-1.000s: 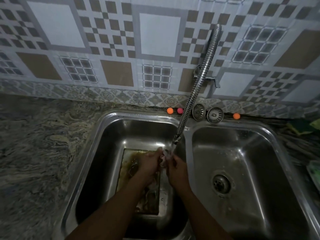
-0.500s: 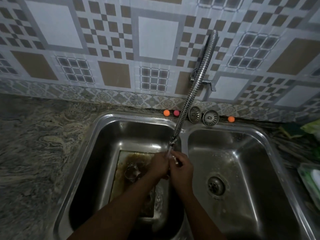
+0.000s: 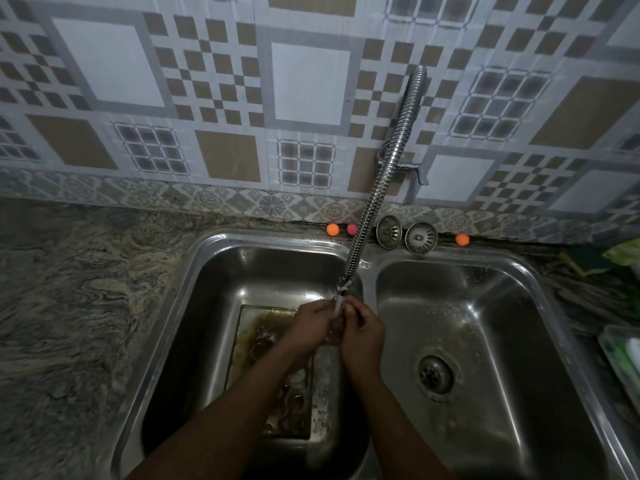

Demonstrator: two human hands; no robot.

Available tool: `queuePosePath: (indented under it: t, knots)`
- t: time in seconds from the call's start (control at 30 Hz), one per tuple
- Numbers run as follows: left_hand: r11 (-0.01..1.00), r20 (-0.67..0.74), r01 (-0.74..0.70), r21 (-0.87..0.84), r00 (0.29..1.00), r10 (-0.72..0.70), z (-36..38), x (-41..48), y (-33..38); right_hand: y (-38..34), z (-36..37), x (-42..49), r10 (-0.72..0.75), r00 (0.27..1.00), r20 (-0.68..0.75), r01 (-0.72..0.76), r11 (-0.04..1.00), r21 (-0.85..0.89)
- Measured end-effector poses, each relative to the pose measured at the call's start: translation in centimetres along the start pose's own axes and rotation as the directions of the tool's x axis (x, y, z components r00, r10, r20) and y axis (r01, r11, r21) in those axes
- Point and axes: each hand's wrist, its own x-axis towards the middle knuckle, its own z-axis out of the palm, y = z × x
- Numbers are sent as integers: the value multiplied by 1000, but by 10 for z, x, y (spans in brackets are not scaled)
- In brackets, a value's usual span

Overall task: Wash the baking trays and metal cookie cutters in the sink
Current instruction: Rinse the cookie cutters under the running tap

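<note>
A dirty baking tray with brown residue lies flat in the left sink basin. Several metal cookie cutters rest in it, partly hidden by my forearms. My left hand and my right hand meet directly under the faucet nozzle, above the tray. Water runs over them. Both hands curl around a small round cookie cutter held between them; my fingers and the water hide most of it.
The flexible metal faucet hose slants down from the tiled wall. The right basin holds only its drain. Two strainers and small orange balls sit on the back ledge. A green-and-white container stands at the right edge.
My hands have closed together and risen slightly toward the nozzle, rubbing the small piece under the stream. The view has shifted a little.
</note>
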Motion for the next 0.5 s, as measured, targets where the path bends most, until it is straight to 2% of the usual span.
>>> queuePosePath:
  t: [0.07,0.17,0.2,0.23,0.3,0.37,0.43,0.5]
  knots:
    - [997,-54,-44,-57,998,40,-8,-1,-6,-3,6,5,13,1000,16,-13,999,-39]
    - [996,-261,-91,25,961,94,-18,0,-16,-7,11,2,24,990,136,-6,992,-130]
    - [994,-278,-99,44,955,107,-19,-1,-17,-6,12,1,50,987,153,-29,990,-138]
    - [995,-260,-98,36,960,104,-18,-3,-18,-5,12,1,74,985,156,-51,987,-150]
    - [990,-155,-51,-135,987,29,-16,-5,-18,-5,14,0,66,986,154,-43,988,-150]
    - [944,-59,5,-329,998,-25,-16,-3,-15,-8,13,-1,109,985,130,-107,994,-23]
    - [941,-67,10,-340,997,-35,-16,1,-13,-11,9,-2,157,980,119,-168,981,95]
    - [975,-131,-10,-223,991,-20,-17,2,-10,-5,4,-2,118,990,82,-123,991,48]
